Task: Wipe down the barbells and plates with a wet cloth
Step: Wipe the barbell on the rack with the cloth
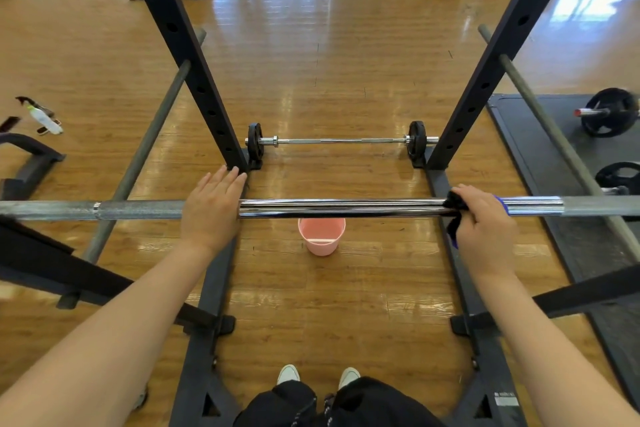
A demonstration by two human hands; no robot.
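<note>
My left hand (211, 206) lies flat with straight fingers on the racked barbell (341, 207); at three o'clock my right hand (483, 218) grips the dark cloth (454, 204) around it. Pushing hard could roll the bar, dripping water beside the pink bucket (321, 236). No readable writing.

A long steel barbell (339, 207) is held level across the rack, its middle stretch shiny chrome, its outer stretches dull and knurled. A dark cloth (454, 210) with a blue edge is wrapped round the bar towards its right end. A shorter barbell (341, 140) with small black plates (255, 141) lies on the floor between the rack's far uprights.
</note>
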